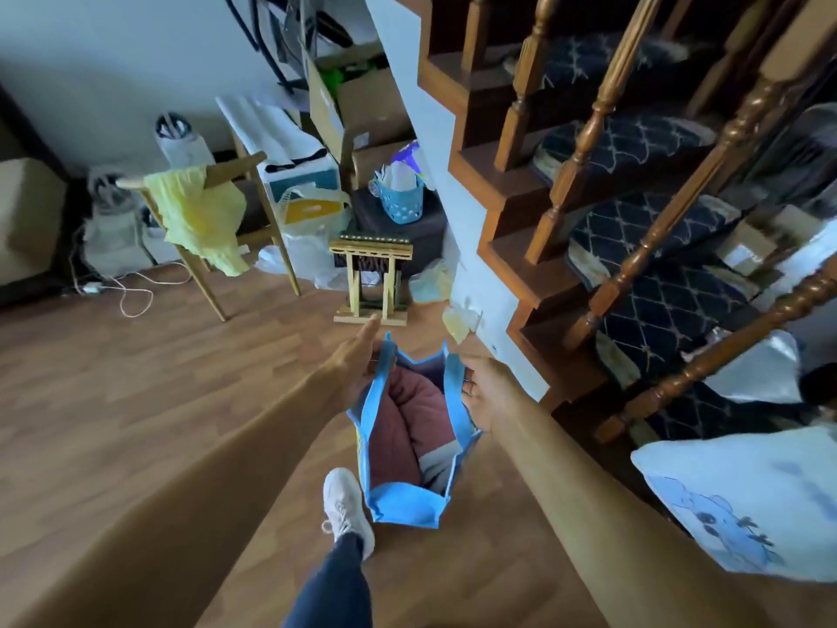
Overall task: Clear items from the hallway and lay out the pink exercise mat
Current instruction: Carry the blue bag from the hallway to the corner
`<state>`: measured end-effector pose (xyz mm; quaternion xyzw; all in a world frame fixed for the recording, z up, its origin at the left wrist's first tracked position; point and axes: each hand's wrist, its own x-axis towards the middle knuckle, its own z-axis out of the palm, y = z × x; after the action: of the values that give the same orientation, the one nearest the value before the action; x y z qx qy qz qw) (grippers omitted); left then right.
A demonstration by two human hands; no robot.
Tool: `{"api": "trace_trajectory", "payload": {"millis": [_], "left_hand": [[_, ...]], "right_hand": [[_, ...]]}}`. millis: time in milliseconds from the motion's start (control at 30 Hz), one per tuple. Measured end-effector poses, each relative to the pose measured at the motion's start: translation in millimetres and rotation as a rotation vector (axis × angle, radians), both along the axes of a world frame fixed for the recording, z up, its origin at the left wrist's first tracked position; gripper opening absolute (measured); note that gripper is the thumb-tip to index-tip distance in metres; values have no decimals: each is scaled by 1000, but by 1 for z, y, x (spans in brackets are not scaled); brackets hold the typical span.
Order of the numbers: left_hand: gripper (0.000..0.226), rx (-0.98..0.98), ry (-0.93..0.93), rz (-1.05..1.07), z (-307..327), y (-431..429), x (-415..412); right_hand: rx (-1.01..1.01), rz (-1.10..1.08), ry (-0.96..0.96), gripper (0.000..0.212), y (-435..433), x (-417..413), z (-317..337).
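A blue fabric tote bag point(407, 500) hangs in front of me above the wooden floor, its mouth held wide. Inside it lies a folded pink padded thing point(403, 428), possibly the mat, with a grey item beside it. My left hand point(358, 360) grips the bag's left handle strap, index finger stretched forward. My right hand point(484, 392) grips the right handle strap. My white shoe point(346, 505) is just left of the bag.
A small wooden stool point(371, 278) stands on the floor just beyond the bag. A chair with a yellow cloth point(204, 219) is to the left, with boxes, plastic bags and a blue basket point(401, 199) behind. A wooden staircase point(634, 247) rises on the right; a white cable point(131, 292) lies at the left.
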<state>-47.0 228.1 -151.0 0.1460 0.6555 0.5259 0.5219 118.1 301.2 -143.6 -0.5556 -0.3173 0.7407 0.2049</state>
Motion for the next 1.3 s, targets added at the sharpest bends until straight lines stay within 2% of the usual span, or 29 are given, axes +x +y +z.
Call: {"api": "trace_trajectory", "payload": {"millis": [67, 167, 267, 333, 400, 467, 533, 600, 633, 700, 800, 1000, 1133, 1300], "left_hand": [[58, 3, -12, -29, -10, 37, -24], [56, -31, -29, -79, -25, 91, -60], [52, -23, -4, -155, -43, 137, -101], [51, -26, -16, -195, -52, 161, -124], [53, -36, -17, -241, -64, 191, -148], [57, -18, 14, -322, -74, 211, -163], [59, -3, 3, -400, -86, 237, -179], [61, 16, 0, -451, -95, 259, -192], [62, 12, -3, -457, -99, 274, -199], [60, -34, -14, -420, -108, 301, -210], [55, -105, -21, -356, -132, 346, -228], [54, -216, 12, -399, -175, 413, -250], [54, -258, -4, -353, -207, 458, -262], [49, -322, -105, -274, -254, 499, -274]], "right_hand": [[1, -15, -19, 46, 29, -20, -5], [-1, -24, -65, 40, 69, -52, -11], [-51, -51, -110, 10, 112, -84, -24], [-92, -65, -170, 21, 135, -104, -33], [-101, -59, -211, 54, 158, -126, -40], [-125, -84, -194, 65, 172, -141, -45], [-142, -146, -186, 51, 191, -153, -50], [-143, -230, -160, 9, 206, -162, -55], [-147, -293, -143, 24, 218, -166, -63], [-150, -345, -126, 32, 239, -175, -81], [-186, -370, -115, 32, 276, -196, -103], [-224, -381, -112, 38, 340, -225, -150], [-249, -401, -140, 32, 382, -244, -170], [-276, -401, -195, 31, 427, -260, -207]]}}
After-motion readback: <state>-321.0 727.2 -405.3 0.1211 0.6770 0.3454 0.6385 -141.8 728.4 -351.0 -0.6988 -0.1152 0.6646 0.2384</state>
